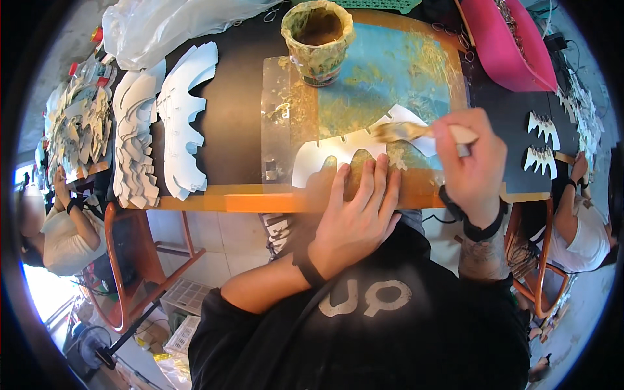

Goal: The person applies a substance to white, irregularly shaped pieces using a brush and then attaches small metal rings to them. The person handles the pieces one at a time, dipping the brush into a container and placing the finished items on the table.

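white strip on a smeared mat, dark table; tiled floor below.

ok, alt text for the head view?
A person's right hand holds a brush at a white scalloped piece, the left hand spread at its near edge. A stained tub stands beyond; white stacks lie left, a pink bin right.

Below the near edge of your table, large pale letters stood across the front of your black shirt. Toward the table's far side, your bucket bore coloured markings too smeared to read.
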`<act>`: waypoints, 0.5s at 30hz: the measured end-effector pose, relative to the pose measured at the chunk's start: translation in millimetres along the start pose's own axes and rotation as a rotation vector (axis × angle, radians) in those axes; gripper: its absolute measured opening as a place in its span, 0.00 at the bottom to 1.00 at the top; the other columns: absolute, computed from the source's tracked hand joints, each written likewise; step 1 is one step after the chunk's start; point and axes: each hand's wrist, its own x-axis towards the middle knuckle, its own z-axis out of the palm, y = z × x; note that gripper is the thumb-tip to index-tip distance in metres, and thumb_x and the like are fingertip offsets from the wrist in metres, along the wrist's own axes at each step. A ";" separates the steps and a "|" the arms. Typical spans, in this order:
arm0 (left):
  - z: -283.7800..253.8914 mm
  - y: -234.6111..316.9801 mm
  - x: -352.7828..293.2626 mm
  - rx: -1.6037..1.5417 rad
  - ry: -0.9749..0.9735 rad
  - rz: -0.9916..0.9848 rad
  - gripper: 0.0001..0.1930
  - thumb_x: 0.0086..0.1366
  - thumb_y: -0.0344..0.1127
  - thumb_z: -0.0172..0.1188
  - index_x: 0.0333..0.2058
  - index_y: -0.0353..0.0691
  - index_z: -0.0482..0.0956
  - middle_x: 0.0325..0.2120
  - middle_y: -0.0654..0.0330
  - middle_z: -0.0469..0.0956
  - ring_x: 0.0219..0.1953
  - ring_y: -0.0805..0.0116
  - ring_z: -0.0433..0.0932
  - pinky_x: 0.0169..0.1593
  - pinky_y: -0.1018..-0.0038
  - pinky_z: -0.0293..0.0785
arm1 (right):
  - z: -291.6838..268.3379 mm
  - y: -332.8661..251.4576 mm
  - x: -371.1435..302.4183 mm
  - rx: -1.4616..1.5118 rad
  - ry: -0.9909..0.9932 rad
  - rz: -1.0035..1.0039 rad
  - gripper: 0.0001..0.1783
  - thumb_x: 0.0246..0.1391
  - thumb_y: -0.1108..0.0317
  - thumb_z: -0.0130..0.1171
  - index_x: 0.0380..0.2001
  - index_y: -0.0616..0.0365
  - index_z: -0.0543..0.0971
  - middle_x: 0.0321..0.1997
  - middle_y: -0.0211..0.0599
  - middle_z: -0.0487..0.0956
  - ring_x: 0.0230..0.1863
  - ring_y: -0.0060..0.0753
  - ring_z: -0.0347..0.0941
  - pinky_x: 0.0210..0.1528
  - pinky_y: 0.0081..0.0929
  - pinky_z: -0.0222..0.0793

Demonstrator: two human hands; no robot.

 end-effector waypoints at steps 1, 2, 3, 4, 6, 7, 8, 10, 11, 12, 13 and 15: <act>0.3 -0.6 -0.3 0.006 0.002 -0.002 0.39 0.62 0.53 0.67 0.66 0.36 0.71 0.69 0.42 0.67 0.68 0.51 0.69 0.68 0.43 0.62 | -7.4 -0.6 1.3 -0.024 0.022 0.076 0.06 0.63 0.73 0.67 0.40 0.62 0.80 0.32 0.40 0.83 0.32 0.31 0.82 0.36 0.27 0.76; 0.6 -1.2 -0.7 0.004 0.004 -0.001 0.39 0.62 0.53 0.67 0.66 0.36 0.71 0.69 0.43 0.67 0.68 0.51 0.69 0.68 0.43 0.63 | -12.9 -0.2 2.2 -0.048 0.043 0.152 0.06 0.62 0.73 0.67 0.40 0.62 0.80 0.33 0.40 0.83 0.33 0.32 0.82 0.37 0.28 0.76; 1.6 -1.3 -0.5 0.003 0.002 0.004 0.39 0.62 0.54 0.67 0.66 0.36 0.72 0.69 0.43 0.67 0.68 0.51 0.69 0.68 0.43 0.63 | -15.3 2.8 2.2 0.000 0.119 0.126 0.07 0.62 0.73 0.67 0.40 0.62 0.80 0.34 0.41 0.84 0.33 0.33 0.83 0.37 0.29 0.77; 2.2 -1.3 -0.1 0.003 0.001 0.010 0.38 0.62 0.54 0.67 0.66 0.35 0.72 0.69 0.43 0.67 0.68 0.51 0.69 0.68 0.43 0.63 | -13.1 3.7 3.9 0.020 0.090 0.034 0.07 0.62 0.73 0.67 0.40 0.61 0.80 0.34 0.41 0.83 0.32 0.33 0.82 0.36 0.29 0.76; 1.3 -0.4 1.0 0.015 -0.006 0.001 0.38 0.62 0.54 0.67 0.65 0.35 0.73 0.70 0.43 0.67 0.68 0.51 0.69 0.68 0.44 0.63 | -3.9 1.8 8.7 0.059 0.033 -0.152 0.07 0.61 0.73 0.67 0.39 0.61 0.79 0.33 0.41 0.83 0.29 0.32 0.82 0.33 0.27 0.76; 1.2 0.2 1.5 0.022 -0.009 -0.004 0.38 0.62 0.54 0.67 0.65 0.35 0.73 0.70 0.43 0.67 0.68 0.51 0.69 0.68 0.44 0.63 | 1.4 -1.3 9.8 0.068 -0.057 -0.132 0.07 0.62 0.73 0.67 0.40 0.61 0.79 0.33 0.42 0.83 0.29 0.34 0.82 0.34 0.27 0.76; 1.8 0.5 1.5 0.020 -0.007 -0.004 0.38 0.63 0.54 0.67 0.65 0.35 0.73 0.70 0.43 0.67 0.68 0.51 0.69 0.68 0.44 0.62 | -0.9 1.3 10.4 0.025 -0.032 -0.052 0.07 0.62 0.73 0.67 0.41 0.61 0.79 0.33 0.42 0.83 0.30 0.35 0.83 0.35 0.27 0.76; 0.6 -1.4 1.0 0.013 0.001 -0.001 0.38 0.63 0.54 0.66 0.65 0.35 0.73 0.69 0.43 0.67 0.68 0.51 0.69 0.68 0.44 0.62 | -8.5 6.4 14.3 -0.065 0.022 0.108 0.08 0.62 0.73 0.67 0.42 0.61 0.80 0.34 0.43 0.83 0.33 0.36 0.83 0.37 0.28 0.76; -0.6 -1.3 0.7 0.001 -0.005 0.000 0.38 0.63 0.54 0.66 0.65 0.35 0.73 0.69 0.43 0.67 0.68 0.51 0.69 0.68 0.44 0.62 | -10.6 11.2 12.5 -0.092 0.119 0.130 0.08 0.62 0.72 0.66 0.42 0.61 0.80 0.35 0.42 0.83 0.33 0.35 0.84 0.37 0.29 0.77; -1.1 -0.9 0.7 -0.006 -0.012 -0.005 0.38 0.63 0.55 0.66 0.65 0.35 0.73 0.69 0.43 0.67 0.68 0.51 0.70 0.68 0.44 0.62 | -10.9 10.9 11.2 -0.018 0.098 0.098 0.07 0.62 0.72 0.67 0.42 0.61 0.80 0.35 0.42 0.83 0.32 0.35 0.83 0.36 0.29 0.77; -1.3 -0.5 1.3 -0.013 -0.018 -0.010 0.38 0.63 0.55 0.66 0.65 0.35 0.73 0.69 0.43 0.67 0.68 0.51 0.70 0.68 0.44 0.62 | -11.1 8.2 8.3 0.055 0.076 0.067 0.07 0.62 0.72 0.67 0.41 0.61 0.80 0.35 0.42 0.83 0.32 0.36 0.83 0.35 0.29 0.77; -1.0 1.7 3.2 0.013 -0.020 -0.016 0.38 0.64 0.55 0.65 0.65 0.35 0.73 0.70 0.43 0.67 0.68 0.51 0.70 0.68 0.44 0.61 | -2.0 8.7 10.5 0.049 0.021 -0.180 0.07 0.63 0.71 0.66 0.39 0.60 0.79 0.36 0.42 0.83 0.30 0.37 0.83 0.34 0.30 0.77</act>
